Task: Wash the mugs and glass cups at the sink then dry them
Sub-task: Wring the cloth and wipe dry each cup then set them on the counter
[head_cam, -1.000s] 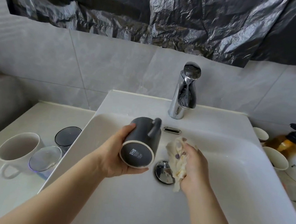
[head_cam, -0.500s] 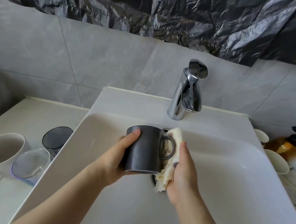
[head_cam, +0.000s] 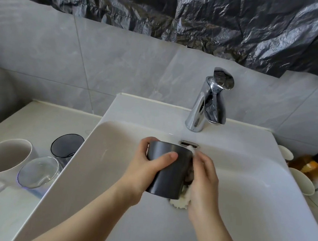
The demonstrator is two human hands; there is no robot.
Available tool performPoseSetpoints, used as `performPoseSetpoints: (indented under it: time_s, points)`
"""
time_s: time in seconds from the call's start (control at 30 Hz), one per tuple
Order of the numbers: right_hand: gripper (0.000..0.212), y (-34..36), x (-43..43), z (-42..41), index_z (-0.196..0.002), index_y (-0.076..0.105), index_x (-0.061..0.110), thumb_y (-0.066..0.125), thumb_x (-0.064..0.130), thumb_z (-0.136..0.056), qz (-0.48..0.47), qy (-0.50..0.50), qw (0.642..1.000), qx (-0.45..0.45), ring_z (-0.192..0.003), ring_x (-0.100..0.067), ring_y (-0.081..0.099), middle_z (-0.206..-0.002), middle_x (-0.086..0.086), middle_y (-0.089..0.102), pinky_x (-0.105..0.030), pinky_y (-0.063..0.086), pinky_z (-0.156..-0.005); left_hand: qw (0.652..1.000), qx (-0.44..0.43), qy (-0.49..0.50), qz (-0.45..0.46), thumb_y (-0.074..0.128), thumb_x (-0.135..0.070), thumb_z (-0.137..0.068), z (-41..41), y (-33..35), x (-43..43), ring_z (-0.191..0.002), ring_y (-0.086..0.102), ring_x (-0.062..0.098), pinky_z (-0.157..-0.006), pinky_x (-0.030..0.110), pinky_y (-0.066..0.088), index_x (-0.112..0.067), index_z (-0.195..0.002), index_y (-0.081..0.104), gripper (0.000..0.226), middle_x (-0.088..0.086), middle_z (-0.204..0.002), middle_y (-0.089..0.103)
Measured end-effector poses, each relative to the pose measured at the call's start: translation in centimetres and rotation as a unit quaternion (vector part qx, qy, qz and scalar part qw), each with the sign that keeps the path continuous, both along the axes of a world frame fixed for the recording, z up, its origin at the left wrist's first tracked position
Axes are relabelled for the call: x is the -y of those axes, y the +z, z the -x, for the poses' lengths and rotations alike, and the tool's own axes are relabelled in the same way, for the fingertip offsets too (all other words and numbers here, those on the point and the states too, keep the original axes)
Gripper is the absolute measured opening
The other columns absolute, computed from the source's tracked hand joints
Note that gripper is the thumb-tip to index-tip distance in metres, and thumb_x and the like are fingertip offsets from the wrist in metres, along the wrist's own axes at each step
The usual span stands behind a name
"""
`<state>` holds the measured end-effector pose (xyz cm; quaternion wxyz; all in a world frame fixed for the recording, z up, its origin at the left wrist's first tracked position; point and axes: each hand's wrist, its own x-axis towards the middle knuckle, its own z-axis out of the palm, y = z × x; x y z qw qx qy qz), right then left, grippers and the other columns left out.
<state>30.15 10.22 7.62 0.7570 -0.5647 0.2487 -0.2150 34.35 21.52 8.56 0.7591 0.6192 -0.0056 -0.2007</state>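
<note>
Over the white sink [head_cam: 245, 187] my left hand [head_cam: 145, 167] grips a dark grey mug [head_cam: 166, 171], thumb across its side and fingers curled over its far edge. My right hand [head_cam: 204, 183] holds a cream cloth [head_cam: 179, 203] pressed against the mug's right side; most of the cloth is hidden behind the mug and hand. On the counter to the left stand a white mug [head_cam: 3, 157], a clear glass cup [head_cam: 38, 173] and a smoked dark glass cup [head_cam: 66, 146].
A chrome tap [head_cam: 208, 105] stands behind the basin, no water visible. Two pale cups [head_cam: 301, 182] and an amber pump bottle [head_cam: 313, 164] sit on the right counter. Black plastic sheeting [head_cam: 203, 14] hangs over the tiled wall.
The mug turned from base-toward-me to side-on, its handle now hidden. My right hand moved in with the cloth against the mug's right side. The view shifted right.
</note>
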Motion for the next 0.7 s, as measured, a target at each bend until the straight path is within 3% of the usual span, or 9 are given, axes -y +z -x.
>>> performPoseSetpoints:
  time_s: [0.1, 0.17, 0.2, 0.27, 0.33, 0.4, 0.47, 0.57, 0.7]
  points:
    - [0.025, -0.1, -0.5, 0.3, -0.107, 0.067, 0.026, 0.044, 0.023, -0.099, 0.068, 0.035, 0.997, 0.006, -0.085, 0.017, 0.060, -0.096, 0.033, 0.065, -0.013, 0.046, -0.075, 0.996, -0.046, 0.070, 0.025, 0.080, -0.041, -0.061, -0.2, -0.2, 0.2, -0.086, 0.066, 0.015, -0.062, 0.028, 0.052, -0.031, -0.098, 0.049, 0.049, 0.000, -0.104, 0.064]
    - [0.020, -0.5, -1.1, 0.4, -0.104, 0.065, 0.039, 0.049, 0.029, -0.096, 0.163, 0.056, 0.985, 0.021, -0.097, 0.024, 0.053, -0.115, 0.035, 0.058, -0.015, 0.044, -0.086, 0.993, -0.050, 0.100, 0.027, 0.077, -0.036, -0.074, -0.6, -0.2, -0.2, -0.091, 0.064, 0.019, -0.070, 0.032, 0.053, -0.032, -0.095, 0.047, 0.037, 0.000, -0.105, 0.062]
    - [0.020, -0.7, -1.3, 0.4, -0.101, 0.066, 0.041, 0.049, 0.033, -0.093, 0.233, 0.053, 0.970, 0.034, -0.107, 0.025, 0.047, -0.122, 0.030, 0.055, -0.014, 0.042, -0.093, 0.994, -0.042, 0.098, 0.018, 0.078, -0.037, -0.071, -0.8, 0.0, -0.5, -0.092, 0.064, 0.019, -0.071, 0.033, 0.053, -0.032, -0.095, 0.047, 0.040, 0.000, -0.106, 0.062]
    - [0.032, -1.1, -1.2, 0.1, -0.110, 0.068, 0.027, 0.043, 0.033, -0.091, 0.405, 0.028, 0.912, 0.059, -0.121, 0.026, 0.030, -0.125, 0.028, 0.047, -0.013, 0.033, -0.102, 0.997, -0.026, 0.072, 0.001, 0.074, -0.042, -0.059, -1.2, 0.2, -1.2, -0.092, 0.065, 0.017, -0.070, 0.031, 0.052, -0.032, -0.099, 0.049, 0.048, -0.001, -0.107, 0.064]
    - [0.045, -1.1, -0.5, -0.6, -0.129, 0.055, 0.018, 0.036, 0.030, -0.090, 0.488, 0.029, 0.872, 0.023, -0.130, 0.016, 0.020, -0.127, 0.024, 0.045, -0.026, 0.027, -0.110, 0.999, -0.013, 0.030, -0.013, 0.075, -0.045, -0.051, -1.3, 0.4, -1.7, -0.092, 0.067, 0.018, -0.071, 0.032, 0.054, -0.029, -0.106, 0.052, 0.062, 0.001, -0.108, 0.067]
    - [0.046, -0.5, 0.3, -1.1, -0.136, 0.047, 0.021, 0.032, 0.027, -0.093, 0.485, 0.061, 0.873, -0.001, -0.133, 0.003, 0.029, -0.129, 0.019, 0.047, -0.017, 0.022, -0.110, 1.000, 0.002, 0.012, -0.018, 0.075, -0.050, -0.042, -1.3, 0.6, -2.0, -0.094, 0.069, 0.020, -0.079, 0.038, 0.057, -0.025, -0.111, 0.054, 0.076, 0.002, -0.108, 0.069]
    - [0.036, -0.4, 0.6, -1.3, -0.133, 0.049, 0.025, 0.036, 0.024, -0.100, 0.421, 0.105, 0.901, -0.011, -0.122, 0.001, 0.042, -0.126, 0.021, 0.049, -0.003, 0.027, -0.096, 1.000, 0.011, 0.026, -0.013, 0.074, -0.051, -0.041, -1.4, 0.6, -2.1, -0.093, 0.069, 0.020, -0.080, 0.039, 0.057, -0.024, -0.112, 0.054, 0.078, 0.002, -0.108, 0.069]
    - [0.037, -0.7, -0.2, -1.2, -0.124, 0.048, 0.038, 0.042, 0.012, -0.098, 0.313, 0.141, 0.939, -0.031, -0.116, 0.001, 0.045, -0.126, 0.018, 0.051, -0.010, 0.031, -0.093, 0.998, 0.000, 0.056, -0.001, 0.076, -0.042, -0.052, -1.4, 0.2, -1.9, -0.087, 0.070, 0.015, -0.067, 0.029, 0.054, -0.024, -0.111, 0.055, 0.065, 0.002, -0.108, 0.069]
    - [0.056, -0.9, 0.0, -0.6, -0.110, 0.051, 0.044, 0.037, -0.002, -0.080, 0.456, 0.101, 0.883, 0.049, -0.115, 0.009, 0.042, -0.121, 0.031, 0.043, -0.002, 0.027, -0.096, 0.998, -0.062, 0.018, 0.021, 0.081, -0.039, -0.058, -1.0, -0.1, -1.6, -0.091, 0.069, 0.022, -0.067, 0.032, 0.054, -0.023, -0.117, 0.053, 0.067, 0.006, -0.108, 0.069]
